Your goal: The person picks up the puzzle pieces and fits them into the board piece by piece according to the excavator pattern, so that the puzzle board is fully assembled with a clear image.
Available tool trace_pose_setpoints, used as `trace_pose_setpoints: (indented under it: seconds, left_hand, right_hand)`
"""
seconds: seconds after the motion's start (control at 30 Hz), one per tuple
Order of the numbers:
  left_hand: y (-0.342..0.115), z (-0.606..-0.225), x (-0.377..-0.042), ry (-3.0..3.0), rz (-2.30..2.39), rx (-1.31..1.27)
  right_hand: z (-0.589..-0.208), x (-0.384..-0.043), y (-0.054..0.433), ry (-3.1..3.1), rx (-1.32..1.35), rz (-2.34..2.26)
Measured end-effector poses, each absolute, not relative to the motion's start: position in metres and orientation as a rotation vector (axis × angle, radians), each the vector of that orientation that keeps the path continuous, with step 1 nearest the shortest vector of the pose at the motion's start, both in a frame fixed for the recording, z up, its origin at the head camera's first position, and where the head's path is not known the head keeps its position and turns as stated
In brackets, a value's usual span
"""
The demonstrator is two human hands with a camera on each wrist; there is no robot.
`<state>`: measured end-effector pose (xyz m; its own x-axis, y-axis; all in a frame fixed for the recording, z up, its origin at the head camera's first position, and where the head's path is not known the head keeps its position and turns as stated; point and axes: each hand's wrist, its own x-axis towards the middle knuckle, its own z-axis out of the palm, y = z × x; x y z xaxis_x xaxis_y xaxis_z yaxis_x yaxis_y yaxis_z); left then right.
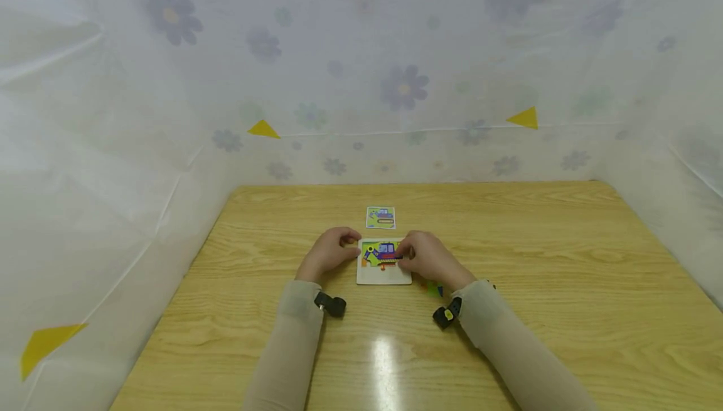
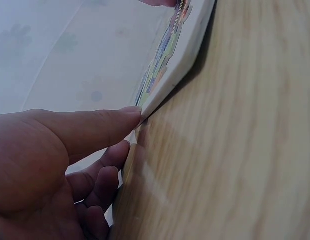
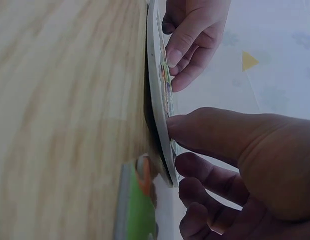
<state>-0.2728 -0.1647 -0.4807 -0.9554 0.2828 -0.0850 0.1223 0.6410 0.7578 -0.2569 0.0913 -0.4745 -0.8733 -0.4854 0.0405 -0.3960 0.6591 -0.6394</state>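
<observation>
A white-framed jigsaw board [image 1: 381,278] lies on the table, its upper part filled with pieces showing a blue and yellow-green excavator [image 1: 386,250]. The lower strip is bare. My left hand [image 1: 329,249] grips the board's left edge, thumb at the side and fingers around the far corner. Over the board's right side, my right hand [image 1: 430,258] pinches a puzzle piece [image 3: 174,146] low against the surface. Its thumb touches the board face in the right wrist view, and most of that piece is hidden by the fingers.
A small card [image 1: 381,217] with a matching excavator picture lies just beyond the board. Loose colourful pieces [image 1: 433,290] lie right of the board, partly under my right wrist; a green one [image 3: 139,205] shows close up. White flowered sheeting [image 1: 361,97] surrounds the wooden table [image 1: 271,223].
</observation>
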Motion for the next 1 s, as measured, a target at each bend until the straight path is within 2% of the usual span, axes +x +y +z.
trace_pose_setpoints:
  seconds: [0.5,0.73,1.0]
  left_hand:
    - [-0.165,-0.484,-0.274,2.681,1.195,0.328]
    - [-0.164,-0.483,-0.272,2.674,1.207,0.324]
    - [-0.165,-0.482,-0.273,2.686,1.190,0.321]
  right_hand:
    - [-0.476,-0.257,0.096,2.690,-0.685,-1.069]
    - [-0.467,-0.254,0.106,2.669,-0.582,-1.154]
    - [-0.453,-0.247,0.117,2.731,-0.693,-1.162]
